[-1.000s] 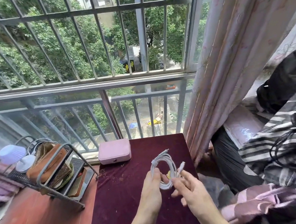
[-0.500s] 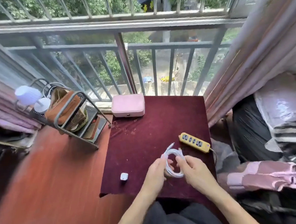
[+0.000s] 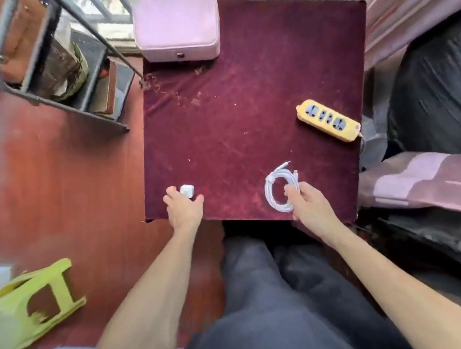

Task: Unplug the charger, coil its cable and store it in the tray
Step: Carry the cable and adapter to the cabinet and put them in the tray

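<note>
A white cable [image 3: 275,192], wound into a loop, hangs in my right hand [image 3: 306,202] just over the near right part of the maroon-covered table [image 3: 245,111]. The small white charger block [image 3: 187,190] lies on the cloth near the table's front left corner. My left hand [image 3: 184,208] is at the block, fingers spread on either side of it and not closed around it. A yellow power strip [image 3: 328,123] with nothing plugged in lies at the table's right edge.
A pink case [image 3: 177,24] sits at the table's far left. A metal rack [image 3: 41,60] with bags and books stands on the red floor to the left. A green stool [image 3: 25,306] lies near left. Curtain and bedding crowd the right.
My left hand let go of the coil and moved left to the charger block. The coil stays in my right hand. The view tilted down toward the table and my legs.
</note>
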Action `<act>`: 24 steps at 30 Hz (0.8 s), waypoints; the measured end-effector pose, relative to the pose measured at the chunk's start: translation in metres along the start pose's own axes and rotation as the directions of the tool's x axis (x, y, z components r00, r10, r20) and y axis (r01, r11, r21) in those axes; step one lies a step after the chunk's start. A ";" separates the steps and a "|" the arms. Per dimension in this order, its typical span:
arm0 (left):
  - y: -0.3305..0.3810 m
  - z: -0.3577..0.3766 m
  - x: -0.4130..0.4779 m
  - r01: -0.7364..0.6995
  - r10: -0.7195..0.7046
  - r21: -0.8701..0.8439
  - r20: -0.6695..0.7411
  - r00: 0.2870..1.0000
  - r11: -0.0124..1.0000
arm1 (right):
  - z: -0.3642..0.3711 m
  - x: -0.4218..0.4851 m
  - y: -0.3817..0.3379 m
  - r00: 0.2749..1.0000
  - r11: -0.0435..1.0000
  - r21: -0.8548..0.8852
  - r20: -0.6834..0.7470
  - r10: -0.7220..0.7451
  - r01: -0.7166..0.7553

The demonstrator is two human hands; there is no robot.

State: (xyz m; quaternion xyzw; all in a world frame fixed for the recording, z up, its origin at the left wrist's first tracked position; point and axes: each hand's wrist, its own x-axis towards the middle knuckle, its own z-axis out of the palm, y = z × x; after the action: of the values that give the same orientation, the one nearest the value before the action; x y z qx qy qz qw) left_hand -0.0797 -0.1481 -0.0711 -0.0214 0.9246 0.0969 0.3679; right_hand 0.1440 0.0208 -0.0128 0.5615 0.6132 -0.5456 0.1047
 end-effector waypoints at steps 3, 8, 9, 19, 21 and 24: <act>-0.004 0.016 0.022 -0.043 0.044 0.064 -0.009 0.999 0.997 | 0.002 0.006 0.021 0.998 0.998 -0.052 -0.035 0.044 -0.046; -0.003 0.020 0.031 -0.046 0.049 0.086 -0.037 0.998 0.995 | -0.012 0.001 0.043 0.995 0.993 -0.079 -0.049 0.084 -0.088; -0.002 0.017 0.030 -0.039 0.040 0.063 -0.010 0.999 0.997 | -0.017 -0.001 0.045 0.995 0.992 -0.081 -0.053 0.088 -0.092; 0.035 -0.036 -0.093 -0.224 0.272 -0.310 0.120 0.955 0.924 | -0.090 -0.063 0.026 0.988 1.000 -0.022 -0.155 0.000 -0.004; 0.039 -0.042 -0.123 -0.250 0.302 -0.371 0.089 0.949 0.894 | -0.104 -0.074 0.027 0.985 0.999 -0.012 -0.163 -0.048 0.047; 0.034 -0.045 -0.160 -0.227 0.307 -0.508 0.078 0.948 0.831 | -0.121 -0.085 0.031 0.979 0.991 -0.036 -0.154 -0.131 0.126</act>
State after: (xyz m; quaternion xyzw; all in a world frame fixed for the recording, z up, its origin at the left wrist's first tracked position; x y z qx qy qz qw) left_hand 0.0029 -0.1287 0.0760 0.0229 0.8311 0.3814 0.4041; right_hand 0.2573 0.0604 0.0795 0.5602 0.6616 -0.4975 0.0284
